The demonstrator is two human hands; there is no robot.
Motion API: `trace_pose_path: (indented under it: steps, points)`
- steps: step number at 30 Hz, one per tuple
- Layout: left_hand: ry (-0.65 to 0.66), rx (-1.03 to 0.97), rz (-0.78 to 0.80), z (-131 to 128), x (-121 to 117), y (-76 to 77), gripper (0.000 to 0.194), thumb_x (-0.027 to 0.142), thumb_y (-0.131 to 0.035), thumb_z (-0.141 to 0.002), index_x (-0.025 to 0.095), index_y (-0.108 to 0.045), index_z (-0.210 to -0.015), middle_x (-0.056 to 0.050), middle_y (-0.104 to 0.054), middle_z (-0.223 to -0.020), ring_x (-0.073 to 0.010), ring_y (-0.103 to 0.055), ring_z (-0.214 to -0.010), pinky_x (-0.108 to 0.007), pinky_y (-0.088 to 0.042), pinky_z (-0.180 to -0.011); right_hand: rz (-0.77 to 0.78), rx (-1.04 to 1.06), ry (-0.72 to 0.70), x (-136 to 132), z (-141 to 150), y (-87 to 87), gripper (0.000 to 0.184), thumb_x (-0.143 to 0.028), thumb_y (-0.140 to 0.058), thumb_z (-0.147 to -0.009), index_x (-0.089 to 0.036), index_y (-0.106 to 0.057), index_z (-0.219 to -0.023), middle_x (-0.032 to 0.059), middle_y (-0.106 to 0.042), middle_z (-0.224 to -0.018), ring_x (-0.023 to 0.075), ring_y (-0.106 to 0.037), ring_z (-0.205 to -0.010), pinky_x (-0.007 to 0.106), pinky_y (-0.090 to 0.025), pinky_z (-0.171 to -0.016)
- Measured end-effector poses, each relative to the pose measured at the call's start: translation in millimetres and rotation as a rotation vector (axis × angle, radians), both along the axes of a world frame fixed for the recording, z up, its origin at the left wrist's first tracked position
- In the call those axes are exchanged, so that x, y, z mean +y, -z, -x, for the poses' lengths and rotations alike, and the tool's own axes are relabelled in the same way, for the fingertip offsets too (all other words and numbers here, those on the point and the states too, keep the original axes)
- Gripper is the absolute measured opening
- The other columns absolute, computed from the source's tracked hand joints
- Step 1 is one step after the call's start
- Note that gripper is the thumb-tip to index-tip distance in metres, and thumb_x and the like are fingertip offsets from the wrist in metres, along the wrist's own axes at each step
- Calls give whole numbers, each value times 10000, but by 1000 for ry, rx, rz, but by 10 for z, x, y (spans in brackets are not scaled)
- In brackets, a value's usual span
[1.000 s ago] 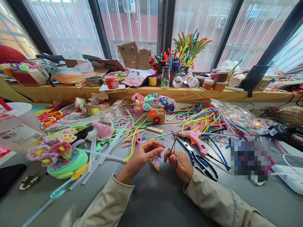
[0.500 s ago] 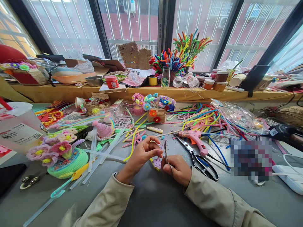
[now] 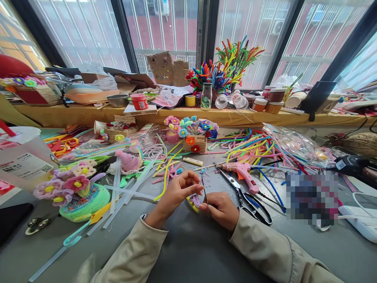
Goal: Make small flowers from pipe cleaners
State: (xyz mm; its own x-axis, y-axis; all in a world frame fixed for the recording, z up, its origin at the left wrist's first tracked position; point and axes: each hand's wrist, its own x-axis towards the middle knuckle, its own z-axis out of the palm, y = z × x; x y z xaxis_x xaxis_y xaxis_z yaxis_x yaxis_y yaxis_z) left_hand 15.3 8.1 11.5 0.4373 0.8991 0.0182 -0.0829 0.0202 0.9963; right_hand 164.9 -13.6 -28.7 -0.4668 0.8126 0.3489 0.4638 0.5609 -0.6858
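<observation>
The lilac-and-yellow piece (image 3: 194, 201) is between your two hands, just under the fingertips of your left hand (image 3: 178, 193) and above or against the gray counter (image 3: 188, 251); you can't tell which from here. Your left thumb and fingers are bent into a pinch that seems to have the piece, though the exact contact is too small to make out.

Your right hand (image 3: 223, 209) is closed around small scissors (image 3: 206, 195), their narrow blades pointing up and away from you, close to your left fingertips. You seem to be in the middle of close trimming or shaping work. The blades look nearly edge-on, so you can't judge how far apart they are. Any move with them calls for a steady left pinch, the tips lined up on the fiber alone, and your left fingertips out of their path.

Just beyond your hands, little blue scraps (image 3: 205, 173) are scattered on the counter. To the right of these are the large black-handled scissors (image 3: 247, 200), blades open a little, beside the pink glue gun (image 3: 242, 173). Loose fuzzy stems (image 3: 250, 147) lie heaped farther back, and the yellow stem (image 3: 165, 182) curves just beyond your left hand.
</observation>
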Motion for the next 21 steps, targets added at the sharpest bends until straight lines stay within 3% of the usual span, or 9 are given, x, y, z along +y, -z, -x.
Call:
trace_pose_path:
  steps: [6, 14, 21]
  points:
    - [-17, 91, 11, -19, -24, -55, 184, 290, -600, -616, 141, -492, -626, 39, -492, -568, -74, -438, -538, -201, -344, -543, -13, -9, 65, 3, -3, 8, 516, -542, -270, -765, -159, -365, -432, -26, -351, -430, 72, -304, -430, 210, -254, -441]
    - [44, 110, -31, 0, -24, -57, 170, 291, -560, -653, 138, -503, -605, 26, -485, -576, -91, -441, -574, -207, -345, -569, 50, -20, -12, -12, 4, 11, 561, -568, -207, -765, -146, -383, -439, -28, -348, -428, 66, -296, -428, 210, -236, -424]
    - [44, 94, -32, -4, -18, -38, 169, 295, -539, -673, 143, -496, -613, 26, -487, -584, -93, -444, -584, -209, -349, -587, -10, -32, 17, 17, -6, 39, 545, -559, -225, -769, -156, -368, -431, -24, -372, -425, 71, -321, -425, 212, -256, -441]
